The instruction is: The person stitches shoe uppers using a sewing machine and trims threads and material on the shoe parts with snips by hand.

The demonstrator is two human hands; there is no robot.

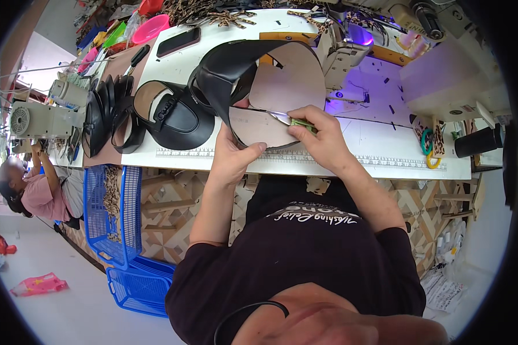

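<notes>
A black leather shoe upper (216, 69) with a pale lining is held up over the front of the white table. My left hand (235, 154) grips its lower edge, thumb on the lining and fingers behind. My right hand (323, 141) is closed around a small green-handled cutting tool (282, 118). Its metal blade lies against the pale lining, beside a dark edge; the exact kind of tool is unclear. Just left of my left hand rests another black upper (184, 121) with a braided strap. More black uppers (101, 115) are stacked farther left.
A sewing machine (341, 57) stands behind my right hand under purple light. Scissors (427, 144) lie at the right, a phone (178, 42) at the back. A ruler strip (385, 161) runs along the front edge. Blue baskets (114, 230) sit below left; another person (43, 192) works beyond.
</notes>
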